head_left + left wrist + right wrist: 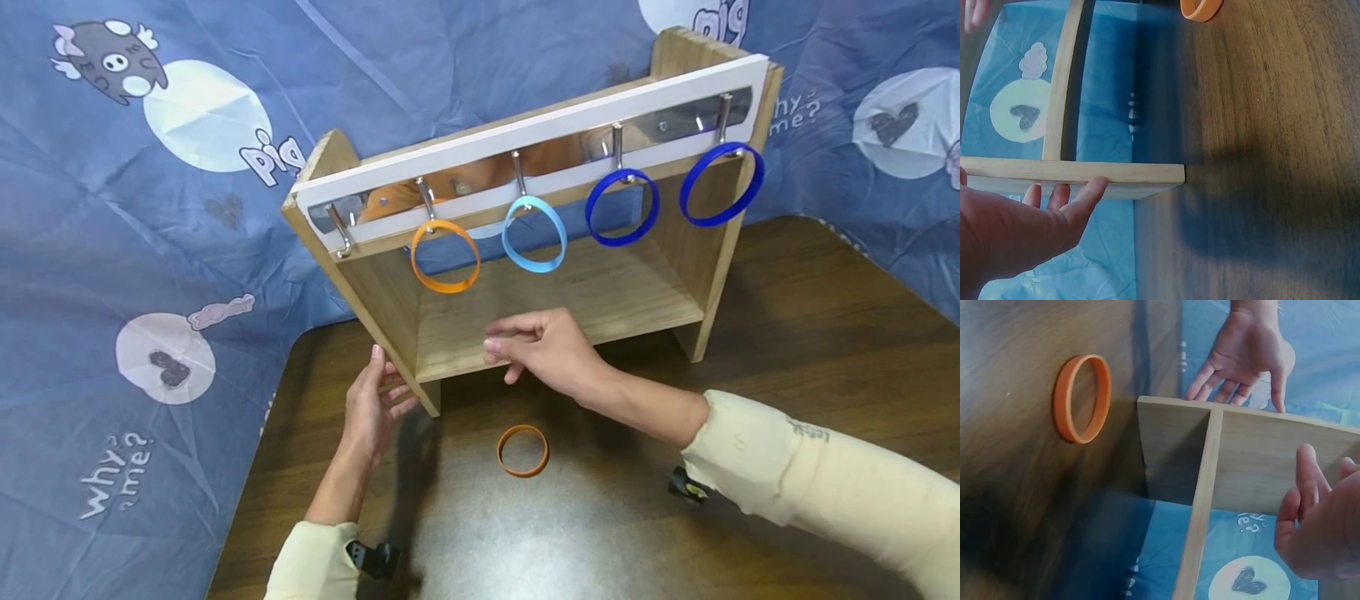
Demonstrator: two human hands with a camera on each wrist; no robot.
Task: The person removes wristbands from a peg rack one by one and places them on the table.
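My left hand [369, 412] rests its extended fingers against the left side panel of a wooden hook rack [1116, 172]. In front of the rack's lower shelf hovers my right hand [558, 350], fingers loosely bent and holding nothing. An orange silicone wristband [446, 288] hangs on the second hook from the left, with a light blue wristband [534, 267] on the one beside it. Two dark blue wristbands, one inner [618, 241] and one far right [720, 221], hang on the remaining hooks to the right. The leftmost hook [341, 233] is bare. Another orange wristband [1063, 400] lies on the table.
The rack stands on a dark wooden table [600, 533], near its back edge. Behind it hangs a blue printed cloth [247, 75]. The lower shelf board [570, 300] spans the rack between its side panels.
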